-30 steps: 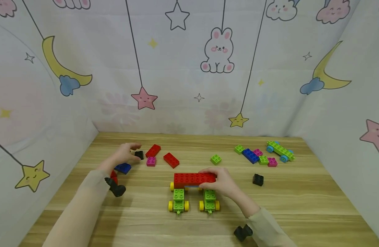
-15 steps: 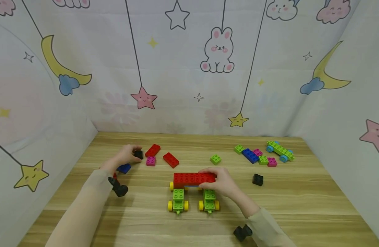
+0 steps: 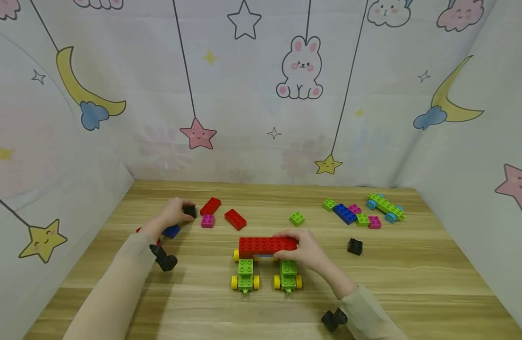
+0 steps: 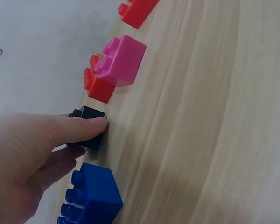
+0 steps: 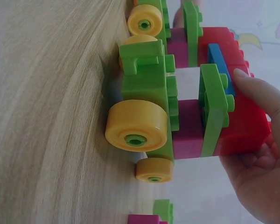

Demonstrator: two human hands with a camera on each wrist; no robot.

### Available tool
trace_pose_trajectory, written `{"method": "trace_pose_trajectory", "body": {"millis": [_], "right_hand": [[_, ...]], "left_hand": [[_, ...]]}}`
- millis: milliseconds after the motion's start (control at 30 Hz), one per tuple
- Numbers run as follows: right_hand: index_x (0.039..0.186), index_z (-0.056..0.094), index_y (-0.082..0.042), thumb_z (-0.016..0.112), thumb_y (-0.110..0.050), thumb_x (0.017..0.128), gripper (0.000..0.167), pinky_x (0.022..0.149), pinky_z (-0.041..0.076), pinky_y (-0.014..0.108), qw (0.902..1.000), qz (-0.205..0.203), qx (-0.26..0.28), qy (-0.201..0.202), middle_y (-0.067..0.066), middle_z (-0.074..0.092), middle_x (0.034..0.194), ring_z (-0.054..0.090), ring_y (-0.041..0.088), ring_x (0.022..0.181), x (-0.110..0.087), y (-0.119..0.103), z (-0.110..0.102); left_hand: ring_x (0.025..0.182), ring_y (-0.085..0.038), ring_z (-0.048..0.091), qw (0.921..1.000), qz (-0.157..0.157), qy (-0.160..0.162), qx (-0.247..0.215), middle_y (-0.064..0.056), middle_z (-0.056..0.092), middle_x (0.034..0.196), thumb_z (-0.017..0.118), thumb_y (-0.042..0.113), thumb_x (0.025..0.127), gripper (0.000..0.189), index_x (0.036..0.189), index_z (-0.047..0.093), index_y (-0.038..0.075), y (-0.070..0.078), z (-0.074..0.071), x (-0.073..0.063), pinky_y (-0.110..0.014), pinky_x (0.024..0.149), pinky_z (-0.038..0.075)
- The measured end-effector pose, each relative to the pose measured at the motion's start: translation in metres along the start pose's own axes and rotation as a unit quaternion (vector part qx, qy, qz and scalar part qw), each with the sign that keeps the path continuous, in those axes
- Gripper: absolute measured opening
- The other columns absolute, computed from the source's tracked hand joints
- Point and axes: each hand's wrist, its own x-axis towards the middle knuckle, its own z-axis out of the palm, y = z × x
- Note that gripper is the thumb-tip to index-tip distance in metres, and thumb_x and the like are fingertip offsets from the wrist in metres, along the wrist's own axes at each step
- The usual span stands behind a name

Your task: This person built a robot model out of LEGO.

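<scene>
Nearest on the counter [image 3: 209, 307], at the centre of the clock, stands one built toy [image 3: 267, 246]: two green wheeled bases [image 3: 245, 284] side by side, with yellow wheels [image 5: 130, 114], bridged at the far ends by a studded red bar [image 3: 261, 245]; between bases and bar are purple bricks [image 5: 188, 133] and green pieces [image 5: 213, 116], and one blue piece [image 5: 218, 65] is under the bar. The right hand [image 3: 304, 249] grasps the bar's 3 o'clock end, its thumb on the near side. Near 3 o'clock lies one black brick [image 3: 355, 246]; between 9 and 10, one blue brick [image 3: 171, 231]. At 10 o'clock the left hand [image 3: 173, 213] pinches a second black brick [image 3: 191, 211]; whether it is lifted, I cannot tell. Near it is one pink brick [image 3: 207, 221]; towards 11 lie two loose red bricks [image 3: 235, 219], and at 1 o'clock one green brick [image 3: 296, 218]. At 2 o'clock are two lime bricks [image 3: 363, 219], two magenta bricks [image 3: 374, 222] and one long blue brick [image 3: 344, 214], then one green car [image 3: 386, 207] with blue wheels. Farthest hangs a printed cloth [image 3: 252, 104].
</scene>
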Motion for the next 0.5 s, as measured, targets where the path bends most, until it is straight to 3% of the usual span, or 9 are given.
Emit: {"method": "trace_pose_trajectory", "body": {"millis": [233,500], "right_hand": [[0.114,0.072,-0.006,0.082,-0.024,0.079,0.04,0.074,0.051,0.023,1.0,-0.009,-0.001,0.001,0.014,0.069,0.116,0.061,0.015,0.092,0.0,0.0,0.0],[0.114,0.072,-0.005,0.082,-0.023,0.079,0.04,0.073,0.05,0.022,0.9999,-0.011,0.004,-0.002,0.014,0.069,0.116,0.06,0.014,0.09,0.0,0.002,0.0]], "left_hand": [[0.105,-0.045,0.059,0.9987,-0.006,0.051,0.003,-0.031,0.063,0.12,0.076,0.008,0.082,0.049,0.126,0.061,-0.009,0.018,-0.01,-0.003,-0.055,0.09,0.05],[0.116,-0.048,0.056,0.997,-0.007,0.075,-0.017,-0.029,0.061,0.126,0.075,0.017,0.086,0.051,0.13,0.06,-0.005,0.043,-0.023,-0.01,-0.057,0.097,0.047]]}}
